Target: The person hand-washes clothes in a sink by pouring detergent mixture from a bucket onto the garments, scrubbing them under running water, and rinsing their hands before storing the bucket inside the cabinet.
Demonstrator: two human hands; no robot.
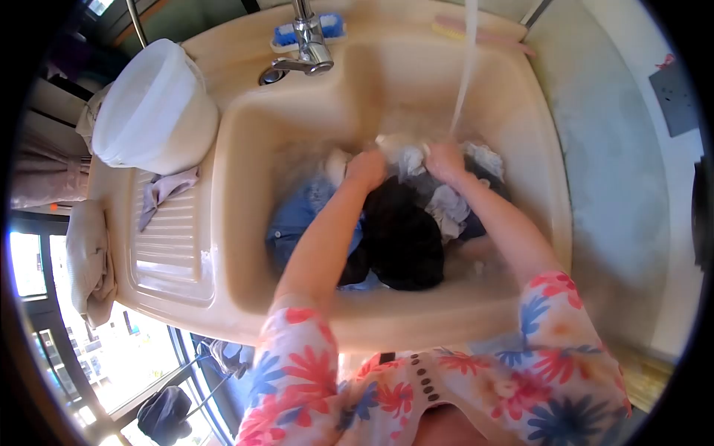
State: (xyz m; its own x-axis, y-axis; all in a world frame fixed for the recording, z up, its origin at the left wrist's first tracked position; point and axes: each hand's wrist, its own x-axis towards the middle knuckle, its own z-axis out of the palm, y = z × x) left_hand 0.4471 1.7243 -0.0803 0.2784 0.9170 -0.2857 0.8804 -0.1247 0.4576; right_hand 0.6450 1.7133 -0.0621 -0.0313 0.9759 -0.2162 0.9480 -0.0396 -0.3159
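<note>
My left hand [367, 169] and my right hand [446, 160] are down in the wet laundry at the middle of the sink basin [245, 193]. Both have curled fingers closed on a pale cloth [409, 160] stretched between them; its kind is unclear. Below lies a black garment [405, 238]. A blue denim garment [301, 223] is bunched beside my left forearm. Crumpled whitish cloth [448, 208] lies near my right wrist, over dark grey fabric. A stream of water [465, 74] falls just behind my right hand. Murky water hides parts of the clothes.
Left of the basin, a white bucket [156, 111] stands beside a ribbed drainboard [167, 253] with a small mauve cloth [165, 193]. A chrome faucet [309, 44] rises at the back, near a blue brush [286, 35]. A pink-handled brush [483, 36] lies on the back rim.
</note>
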